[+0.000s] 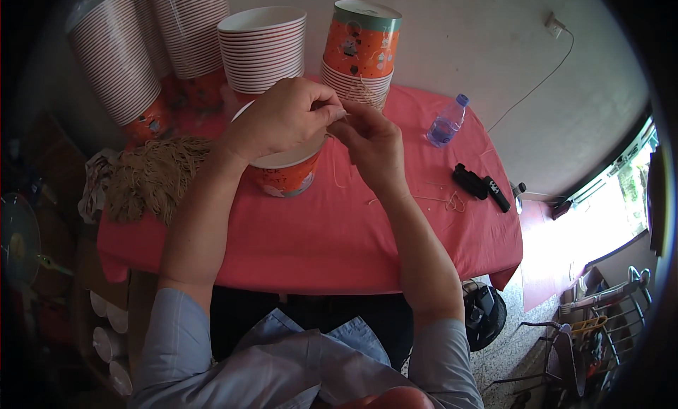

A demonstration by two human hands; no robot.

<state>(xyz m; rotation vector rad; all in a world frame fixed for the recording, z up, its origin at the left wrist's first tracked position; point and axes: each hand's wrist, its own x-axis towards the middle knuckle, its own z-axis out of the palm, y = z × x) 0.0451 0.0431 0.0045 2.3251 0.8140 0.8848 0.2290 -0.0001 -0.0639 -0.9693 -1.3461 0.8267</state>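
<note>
My left hand (pixel 286 116) is closed above an orange paper bucket (pixel 288 179), its thumb and fingers pinched together. Meeting it at the fingertips, my right hand (pixel 371 137) also pinches. Between them shows a pale, thin bit of string (pixel 346 115), mostly hidden by the fingers. The bucket stands upright on the table with its white inside partly covered by my left hand and forearm. Just behind my right hand is a stack of buckets (pixel 361 45), the top one upside down, with beige strings hanging at its side.
A red cloth covers the table (pixel 318 246). Tall stacks of white-rimmed buckets (pixel 261 49) stand at the back left, beside a heap of beige strings (pixel 159 176). To the right are a plastic bottle (pixel 448 121), black objects (pixel 482 185) and a loose string (pixel 424 198).
</note>
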